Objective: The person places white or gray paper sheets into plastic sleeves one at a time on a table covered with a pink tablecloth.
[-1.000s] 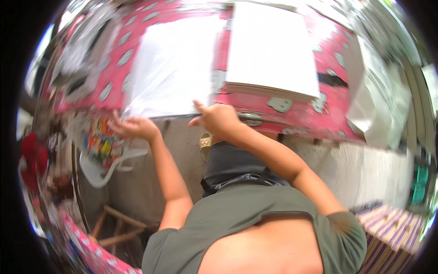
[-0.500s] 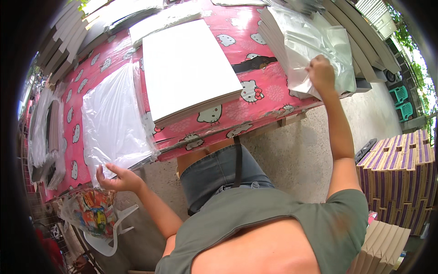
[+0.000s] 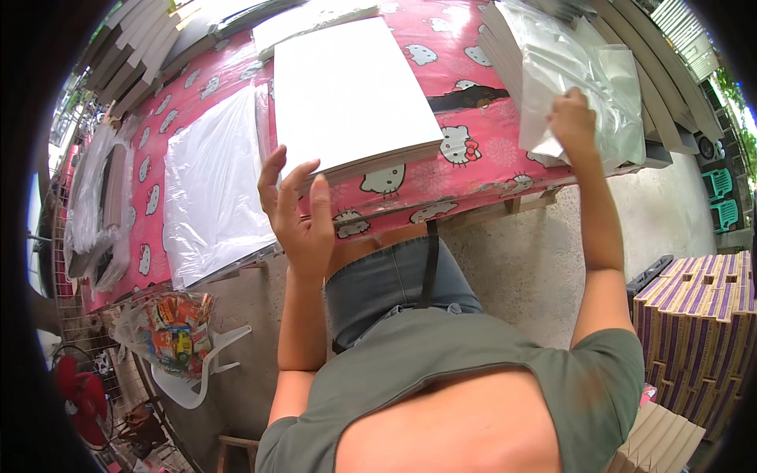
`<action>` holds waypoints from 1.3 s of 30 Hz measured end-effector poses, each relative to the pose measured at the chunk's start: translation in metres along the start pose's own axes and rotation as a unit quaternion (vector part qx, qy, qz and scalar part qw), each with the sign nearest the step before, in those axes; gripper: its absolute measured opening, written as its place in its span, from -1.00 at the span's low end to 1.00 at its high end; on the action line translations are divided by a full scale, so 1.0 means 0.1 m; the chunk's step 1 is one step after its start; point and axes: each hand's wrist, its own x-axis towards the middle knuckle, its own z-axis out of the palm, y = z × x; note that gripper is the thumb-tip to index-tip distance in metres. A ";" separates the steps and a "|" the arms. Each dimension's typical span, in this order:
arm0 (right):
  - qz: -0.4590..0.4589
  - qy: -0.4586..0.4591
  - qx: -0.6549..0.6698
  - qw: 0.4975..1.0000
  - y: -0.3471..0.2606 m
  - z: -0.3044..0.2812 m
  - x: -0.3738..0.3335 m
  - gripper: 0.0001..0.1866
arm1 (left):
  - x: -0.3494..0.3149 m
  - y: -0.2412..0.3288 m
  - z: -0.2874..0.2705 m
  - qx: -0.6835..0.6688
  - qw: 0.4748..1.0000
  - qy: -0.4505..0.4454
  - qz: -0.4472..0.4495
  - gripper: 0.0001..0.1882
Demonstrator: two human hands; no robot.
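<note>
Lying bare on a pink-covered table (image 3: 493, 138), a white board stack (image 3: 351, 91) is showing no wrapping yet, while a plastic-covered white bundle (image 3: 213, 189) is already lying to its left. A person's right hand (image 3: 574, 126) is resting half-curled on clear plastic sheeting (image 3: 583, 71), any pinch not showing clearly; the left hand (image 3: 300, 221) is hovering spread and empty by the stack's near edge.

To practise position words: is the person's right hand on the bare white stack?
No, the right hand is at the clear plastic instead.
</note>
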 end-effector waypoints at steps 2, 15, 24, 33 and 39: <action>0.057 0.089 0.158 0.982 0.41 0.00 0.17 -0.87 | -0.09 -0.24 -0.03 -0.037 0.998 -0.022 -0.051 -0.80; -0.102 -0.295 0.849 0.427 -1.49 -1.08 -0.70 -0.76 | 0.00 0.20 0.24 -0.231 0.938 -0.187 -0.179 -0.52; -0.144 -0.135 0.740 0.643 -1.65 -0.86 -0.62 -0.85 | 0.00 0.16 -0.14 -0.436 0.827 0.064 -0.349 -0.68; -0.097 -0.122 0.764 0.626 -1.95 -0.90 -0.68 -0.82 | 0.02 0.07 -0.17 -0.512 0.790 -0.023 -0.338 -0.57; -0.160 -0.150 0.851 0.477 -2.01 -0.92 -0.74 -0.85 | 0.04 -0.01 -0.21 -0.437 0.809 -0.048 -0.389 -0.71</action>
